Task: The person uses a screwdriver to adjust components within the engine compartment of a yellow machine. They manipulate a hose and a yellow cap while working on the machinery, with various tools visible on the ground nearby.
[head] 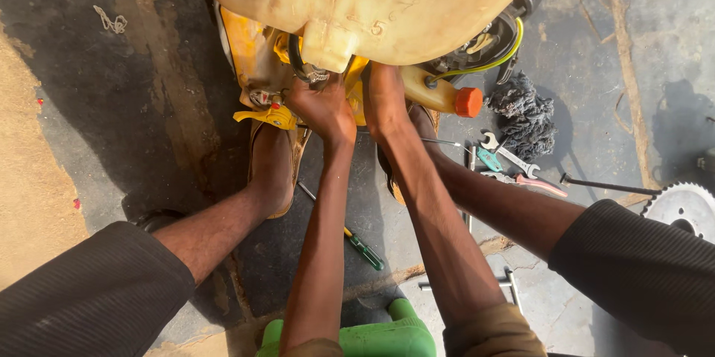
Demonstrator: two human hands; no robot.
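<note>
A big cream plastic tank sits on a yellow machine frame right in front of me. My left hand reaches up under the tank's outlet, fingers closed around a black hose fitting with a metal clip. Beside it, my right hand is pushed up under the tank; its fingers are hidden behind the tank's lower edge. My feet in brown sandals rest on the ground on either side of my arms.
A small yellowish bottle with an orange cap juts out at the right. Nearby lie a dark rag, spanners, pink-handled pliers, a green-handled screwdriver, a black rod and a toothed sprocket. A green stool is under me.
</note>
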